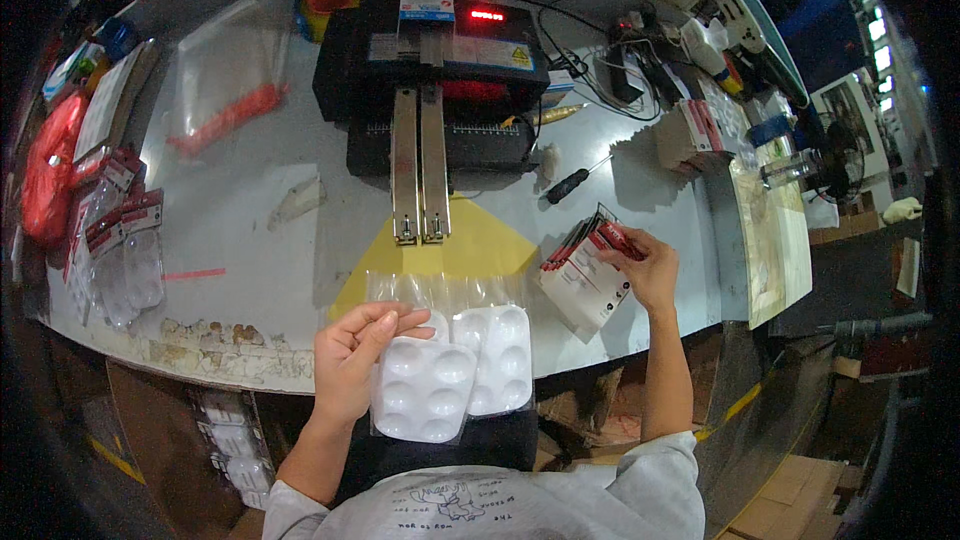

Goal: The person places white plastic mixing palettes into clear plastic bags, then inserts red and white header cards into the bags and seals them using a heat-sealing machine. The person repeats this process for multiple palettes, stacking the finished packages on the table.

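Note:
My left hand [355, 350] is closed on a white plastic paint palette [428, 390] with round wells, in a clear bag, at the near table edge. Its thumb and fingers pinch the palette's upper end. Close beside it, partly overlapped, lies a second bagged palette [500, 360]. To the right, my right hand [645, 265] has thumb and fingers closed on the top edge of a stack of red-and-white header cards [585, 285]. Whether a single card is lifted off the stack cannot be made out.
A black machine [435, 60] with a red display and two metal rails [420, 170] stands mid-table, above a yellow sheet [470, 240]. A screwdriver [570, 185] lies right of it. Finished-looking bagged palettes [125, 270] lie left; more cards [690, 135] are stacked right.

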`<act>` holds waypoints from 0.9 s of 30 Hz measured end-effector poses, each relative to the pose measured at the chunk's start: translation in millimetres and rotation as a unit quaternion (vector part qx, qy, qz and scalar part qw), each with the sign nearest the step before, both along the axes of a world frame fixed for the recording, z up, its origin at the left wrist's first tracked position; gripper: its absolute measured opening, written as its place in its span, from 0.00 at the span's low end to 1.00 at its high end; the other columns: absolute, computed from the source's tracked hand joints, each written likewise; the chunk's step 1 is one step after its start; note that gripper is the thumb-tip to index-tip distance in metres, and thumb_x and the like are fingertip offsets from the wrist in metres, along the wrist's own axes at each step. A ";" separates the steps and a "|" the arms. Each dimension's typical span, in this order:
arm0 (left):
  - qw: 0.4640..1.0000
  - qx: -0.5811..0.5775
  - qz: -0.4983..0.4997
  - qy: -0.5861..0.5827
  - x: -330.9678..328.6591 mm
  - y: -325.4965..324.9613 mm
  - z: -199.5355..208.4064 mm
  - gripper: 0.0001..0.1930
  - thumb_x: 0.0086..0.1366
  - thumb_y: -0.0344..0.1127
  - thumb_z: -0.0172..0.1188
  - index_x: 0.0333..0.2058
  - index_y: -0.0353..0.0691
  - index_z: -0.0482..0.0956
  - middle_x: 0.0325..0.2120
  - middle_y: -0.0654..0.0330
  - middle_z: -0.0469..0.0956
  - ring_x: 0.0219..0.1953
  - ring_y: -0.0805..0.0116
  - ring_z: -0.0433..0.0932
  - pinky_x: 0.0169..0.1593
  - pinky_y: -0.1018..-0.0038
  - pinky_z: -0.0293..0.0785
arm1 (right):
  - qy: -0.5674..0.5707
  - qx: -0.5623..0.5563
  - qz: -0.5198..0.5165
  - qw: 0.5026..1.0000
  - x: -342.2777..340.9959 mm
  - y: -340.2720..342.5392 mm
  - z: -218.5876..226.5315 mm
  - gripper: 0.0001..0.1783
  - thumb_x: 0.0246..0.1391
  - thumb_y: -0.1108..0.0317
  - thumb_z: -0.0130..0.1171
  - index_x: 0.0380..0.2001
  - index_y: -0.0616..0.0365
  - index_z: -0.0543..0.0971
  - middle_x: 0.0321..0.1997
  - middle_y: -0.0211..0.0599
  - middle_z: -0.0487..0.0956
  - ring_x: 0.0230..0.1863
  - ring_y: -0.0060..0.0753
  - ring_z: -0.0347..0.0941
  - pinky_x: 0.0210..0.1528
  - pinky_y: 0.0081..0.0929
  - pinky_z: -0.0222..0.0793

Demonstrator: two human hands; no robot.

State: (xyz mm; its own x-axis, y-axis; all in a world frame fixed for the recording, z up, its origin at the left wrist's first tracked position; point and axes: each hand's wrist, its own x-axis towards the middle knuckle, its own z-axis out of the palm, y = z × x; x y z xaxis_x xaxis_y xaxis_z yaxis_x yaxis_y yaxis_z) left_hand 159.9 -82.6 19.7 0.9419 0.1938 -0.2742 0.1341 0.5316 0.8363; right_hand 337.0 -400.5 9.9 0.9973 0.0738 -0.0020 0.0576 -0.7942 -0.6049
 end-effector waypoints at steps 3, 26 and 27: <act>1.000 -0.003 -0.004 0.012 -2.6 -0.8 0.5 0.12 0.65 0.29 0.50 0.40 0.23 0.73 0.36 0.44 0.78 0.38 0.58 0.79 0.44 0.69 0.74 | 0.002 0.012 -0.023 1.000 4.7 -1.3 1.1 0.19 0.37 0.74 0.69 0.37 0.63 0.80 0.27 0.35 0.81 0.27 0.20 0.75 0.30 0.17 0.71; 0.998 0.025 -0.047 0.028 -4.5 -6.3 1.1 0.11 0.65 0.30 0.50 0.38 0.24 0.73 0.33 0.45 0.79 0.36 0.60 0.80 0.42 0.71 0.75 | -0.048 -0.196 0.186 0.961 5.0 -10.7 1.7 0.29 0.50 0.60 0.57 0.57 0.53 0.66 0.59 0.43 0.67 0.56 0.45 0.67 0.57 0.35 0.57; 0.998 0.028 -0.048 0.033 -4.6 -7.6 2.1 0.11 0.65 0.30 0.50 0.38 0.24 0.73 0.33 0.45 0.79 0.36 0.60 0.80 0.42 0.71 0.75 | -0.035 -0.200 0.167 0.965 5.4 -11.3 0.0 0.28 0.51 0.61 0.56 0.57 0.52 0.66 0.59 0.43 0.67 0.56 0.43 0.67 0.57 0.36 0.56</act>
State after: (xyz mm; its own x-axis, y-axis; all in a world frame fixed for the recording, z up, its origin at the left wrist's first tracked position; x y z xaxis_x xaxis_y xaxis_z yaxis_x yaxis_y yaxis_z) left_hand 155.3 -90.2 21.8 0.9373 0.1197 -0.3272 0.2379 0.4662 0.8521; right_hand 342.4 -411.8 9.9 0.9164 0.3992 -0.0301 0.3811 -0.8930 -0.2395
